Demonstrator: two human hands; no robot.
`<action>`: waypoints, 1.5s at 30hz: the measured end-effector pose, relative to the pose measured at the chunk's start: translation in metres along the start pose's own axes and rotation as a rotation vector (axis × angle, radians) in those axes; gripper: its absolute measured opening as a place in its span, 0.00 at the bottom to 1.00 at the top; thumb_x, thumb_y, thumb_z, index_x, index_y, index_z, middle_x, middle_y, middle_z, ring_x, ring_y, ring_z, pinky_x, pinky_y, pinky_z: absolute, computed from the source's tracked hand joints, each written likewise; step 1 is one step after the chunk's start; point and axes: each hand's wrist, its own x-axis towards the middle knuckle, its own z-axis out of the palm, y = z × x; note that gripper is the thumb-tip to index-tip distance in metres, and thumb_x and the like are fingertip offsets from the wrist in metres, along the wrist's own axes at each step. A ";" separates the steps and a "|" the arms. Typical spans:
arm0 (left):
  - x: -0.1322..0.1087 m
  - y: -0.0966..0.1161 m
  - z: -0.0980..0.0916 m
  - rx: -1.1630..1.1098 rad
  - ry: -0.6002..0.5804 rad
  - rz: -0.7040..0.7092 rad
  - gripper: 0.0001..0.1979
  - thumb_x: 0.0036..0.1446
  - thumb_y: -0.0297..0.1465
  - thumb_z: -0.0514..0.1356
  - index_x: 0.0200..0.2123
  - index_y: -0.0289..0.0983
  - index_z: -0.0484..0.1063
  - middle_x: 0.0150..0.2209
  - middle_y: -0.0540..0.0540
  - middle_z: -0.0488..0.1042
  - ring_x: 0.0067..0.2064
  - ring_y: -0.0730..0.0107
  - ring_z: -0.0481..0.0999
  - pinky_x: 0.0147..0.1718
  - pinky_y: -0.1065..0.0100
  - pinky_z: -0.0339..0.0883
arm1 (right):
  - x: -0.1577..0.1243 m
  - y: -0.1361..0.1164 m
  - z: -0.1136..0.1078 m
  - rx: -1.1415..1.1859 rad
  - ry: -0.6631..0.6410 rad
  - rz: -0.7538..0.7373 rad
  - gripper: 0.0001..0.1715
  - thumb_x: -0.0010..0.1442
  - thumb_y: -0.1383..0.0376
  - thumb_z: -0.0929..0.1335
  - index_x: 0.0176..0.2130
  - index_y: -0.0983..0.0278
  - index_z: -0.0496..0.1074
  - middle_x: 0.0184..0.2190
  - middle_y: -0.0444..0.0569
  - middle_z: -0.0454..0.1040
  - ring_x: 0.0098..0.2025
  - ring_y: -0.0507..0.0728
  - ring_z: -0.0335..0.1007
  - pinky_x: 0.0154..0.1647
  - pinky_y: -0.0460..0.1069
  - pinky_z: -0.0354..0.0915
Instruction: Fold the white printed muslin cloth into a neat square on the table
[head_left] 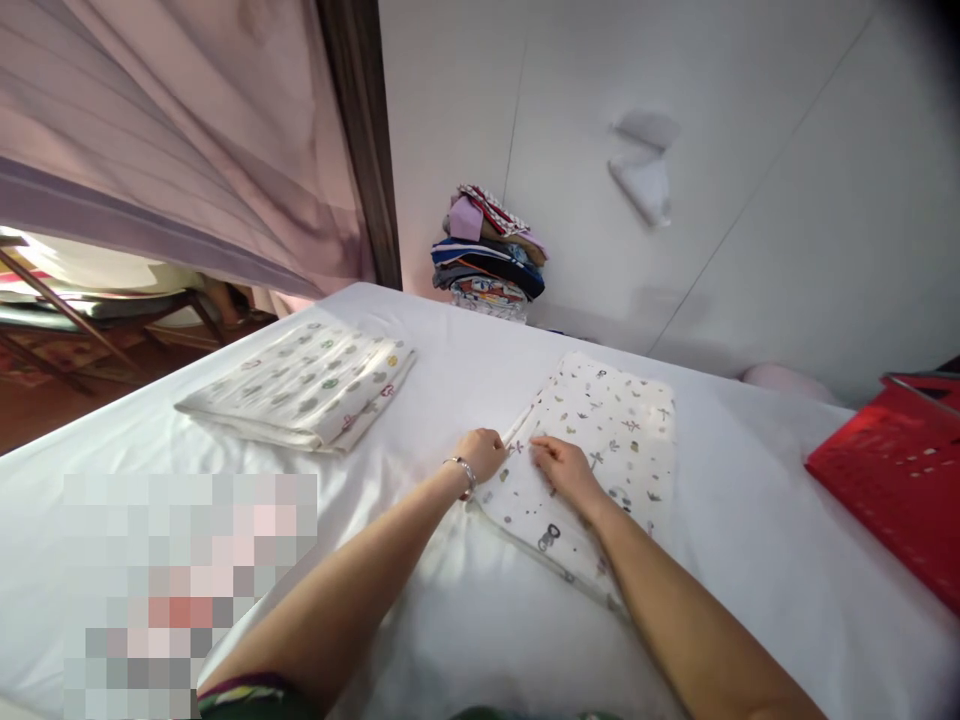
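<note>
A folded white cloth with small printed figures and palm trees [626,430] lies on the white-covered bed or table in front of me. At its left edge my left hand [484,455], with a bracelet on the wrist, is closed on the cloth's side. My right hand [568,472] rests on top, close to the same edge, its fingers bent together against the fabric; the fingertips are partly hidden. Further left lies a second folded cloth [300,385], white with grey, green and red prints, apart from both hands.
A red perforated basket [892,470] stands at the right edge. Beyond the far edge is a stack of folded clothes [491,255] by the pale wall. A pink curtain [225,130] hangs at the left. A blurred patch covers the lower left of the white sheet [450,345].
</note>
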 end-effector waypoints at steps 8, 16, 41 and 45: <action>-0.012 0.011 0.005 0.176 0.015 0.059 0.11 0.49 0.40 0.55 0.32 0.38 0.69 0.38 0.43 0.74 0.40 0.59 0.73 0.35 0.65 0.63 | -0.001 -0.001 0.009 -0.207 0.090 -0.274 0.13 0.56 0.65 0.62 0.38 0.60 0.74 0.33 0.45 0.75 0.36 0.54 0.69 0.39 0.46 0.62; -0.013 0.016 0.005 0.086 0.096 0.094 0.06 0.51 0.32 0.55 0.34 0.39 0.63 0.33 0.46 0.73 0.36 0.66 0.72 0.31 0.70 0.59 | -0.004 -0.008 0.002 -0.173 0.053 -0.219 0.14 0.55 0.67 0.62 0.39 0.61 0.73 0.28 0.44 0.73 0.32 0.53 0.68 0.37 0.47 0.64; -0.027 0.001 0.026 0.259 0.154 0.130 0.14 0.63 0.37 0.41 0.40 0.39 0.62 0.34 0.43 0.75 0.36 0.60 0.76 0.30 0.65 0.61 | 0.154 0.005 -0.061 -0.384 0.190 0.284 0.16 0.56 0.58 0.61 0.29 0.66 0.72 0.18 0.47 0.70 0.20 0.52 0.67 0.21 0.44 0.60; -0.030 0.006 0.023 0.284 0.088 0.215 0.12 0.62 0.35 0.43 0.39 0.39 0.63 0.35 0.45 0.74 0.36 0.62 0.75 0.30 0.67 0.61 | 0.184 0.008 -0.060 -0.410 0.177 0.385 0.21 0.54 0.53 0.63 0.29 0.68 0.72 0.15 0.47 0.68 0.17 0.53 0.66 0.18 0.45 0.60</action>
